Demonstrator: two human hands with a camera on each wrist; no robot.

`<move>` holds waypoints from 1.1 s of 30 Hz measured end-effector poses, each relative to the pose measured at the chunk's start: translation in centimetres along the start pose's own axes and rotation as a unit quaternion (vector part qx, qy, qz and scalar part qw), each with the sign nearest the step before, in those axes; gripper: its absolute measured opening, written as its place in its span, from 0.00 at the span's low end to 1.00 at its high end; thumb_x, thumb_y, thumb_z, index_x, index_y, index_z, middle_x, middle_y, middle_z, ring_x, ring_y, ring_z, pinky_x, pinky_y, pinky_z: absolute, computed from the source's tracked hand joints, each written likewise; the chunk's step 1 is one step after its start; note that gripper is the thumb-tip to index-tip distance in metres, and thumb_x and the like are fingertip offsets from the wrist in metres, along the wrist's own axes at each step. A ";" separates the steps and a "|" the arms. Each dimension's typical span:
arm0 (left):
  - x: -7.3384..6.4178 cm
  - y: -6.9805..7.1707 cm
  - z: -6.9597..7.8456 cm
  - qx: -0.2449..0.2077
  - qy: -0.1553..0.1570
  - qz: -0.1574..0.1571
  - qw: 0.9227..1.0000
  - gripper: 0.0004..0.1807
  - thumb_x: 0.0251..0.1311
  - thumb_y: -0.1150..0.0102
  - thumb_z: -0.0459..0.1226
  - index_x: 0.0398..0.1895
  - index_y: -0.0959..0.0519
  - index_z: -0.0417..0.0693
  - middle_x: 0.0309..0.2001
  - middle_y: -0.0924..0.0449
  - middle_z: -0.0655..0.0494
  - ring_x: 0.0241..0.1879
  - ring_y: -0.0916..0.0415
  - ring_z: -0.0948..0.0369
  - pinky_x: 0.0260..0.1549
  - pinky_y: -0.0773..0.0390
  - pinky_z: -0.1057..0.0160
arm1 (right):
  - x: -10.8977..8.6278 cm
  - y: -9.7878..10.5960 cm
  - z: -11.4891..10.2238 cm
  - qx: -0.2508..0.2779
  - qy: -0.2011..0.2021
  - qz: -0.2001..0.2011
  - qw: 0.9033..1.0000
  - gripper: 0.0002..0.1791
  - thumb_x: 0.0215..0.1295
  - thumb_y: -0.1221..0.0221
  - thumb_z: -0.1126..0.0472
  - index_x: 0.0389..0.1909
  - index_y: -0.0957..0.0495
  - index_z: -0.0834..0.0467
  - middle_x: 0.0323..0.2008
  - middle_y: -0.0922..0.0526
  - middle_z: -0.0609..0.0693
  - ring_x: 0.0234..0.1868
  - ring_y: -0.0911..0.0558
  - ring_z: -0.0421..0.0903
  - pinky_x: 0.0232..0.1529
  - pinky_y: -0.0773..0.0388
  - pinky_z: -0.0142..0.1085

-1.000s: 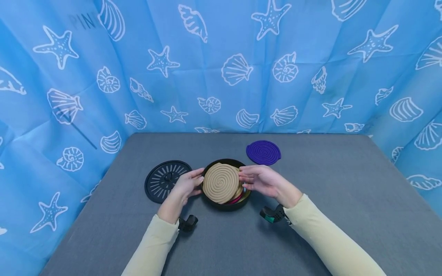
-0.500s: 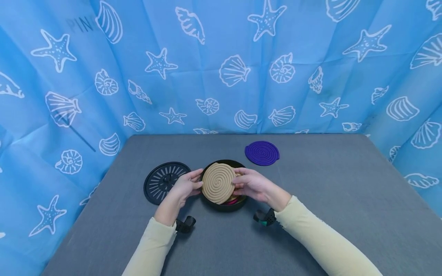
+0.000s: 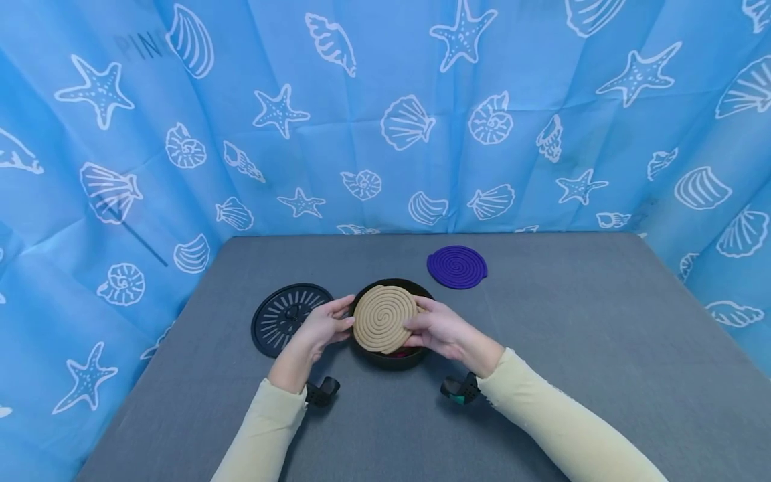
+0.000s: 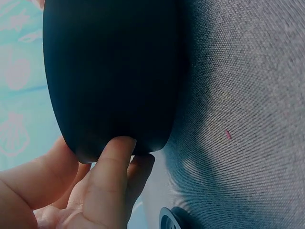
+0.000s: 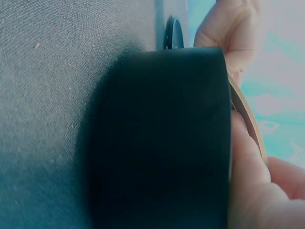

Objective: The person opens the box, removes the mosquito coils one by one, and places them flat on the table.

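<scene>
A round black tin (image 3: 391, 363) stands on the table, with beige spiral coasters (image 3: 383, 320) tilted at its mouth. A bit of red shows below them; the rest of the inside is hidden. My left hand (image 3: 322, 329) grips the tin at its left side, fingers against the outer wall (image 4: 109, 71). At the right, my right hand (image 3: 447, 329) pinches the beige coasters, thumb on top and fingers beneath. In the right wrist view, a thin beige coaster edge (image 5: 251, 125) rises past the tin's rim between thumb and fingers.
A black slotted disc (image 3: 283, 314) with a small knob lies left of the tin, partly behind my left hand. A purple spiral coaster (image 3: 458, 266) lies behind and to the right. The grey table (image 3: 560, 321) ends at a blue shell-patterned curtain (image 3: 361, 100).
My right hand has moved in leftward from the tin's right rim and has taken hold of the beige coasters. The coasters have shifted slightly. My left hand stays at the tin.
</scene>
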State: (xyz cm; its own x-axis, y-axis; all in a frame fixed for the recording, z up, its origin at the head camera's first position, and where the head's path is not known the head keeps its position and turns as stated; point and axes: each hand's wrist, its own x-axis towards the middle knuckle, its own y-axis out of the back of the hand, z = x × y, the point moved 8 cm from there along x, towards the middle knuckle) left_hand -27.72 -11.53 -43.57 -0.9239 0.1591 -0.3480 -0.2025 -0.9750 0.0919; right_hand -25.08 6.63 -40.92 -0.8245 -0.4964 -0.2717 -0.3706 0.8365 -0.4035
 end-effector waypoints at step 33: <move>0.0 0.0 0.4 0.012 0.002 -0.014 1.000 0.29 0.67 0.50 0.25 0.72 0.37 0.44 0.72 0.44 0.39 0.65 0.36 0.46 0.57 0.28 0.47 | -3.1 3.7 -4.8 0.049 0.037 0.021 0.998 0.37 0.72 0.64 0.77 0.76 0.70 0.64 0.73 0.56 0.71 0.54 0.21 0.48 0.55 0.25 0.39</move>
State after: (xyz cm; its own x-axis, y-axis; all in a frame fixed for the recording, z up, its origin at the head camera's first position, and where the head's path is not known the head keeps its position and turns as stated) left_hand -27.81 -11.47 -43.22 -0.9167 0.1849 -0.3543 -0.2356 -0.9661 0.1053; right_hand -25.94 12.38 -37.38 -0.8696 -0.4388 -0.2265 -0.2934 0.8280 -0.4779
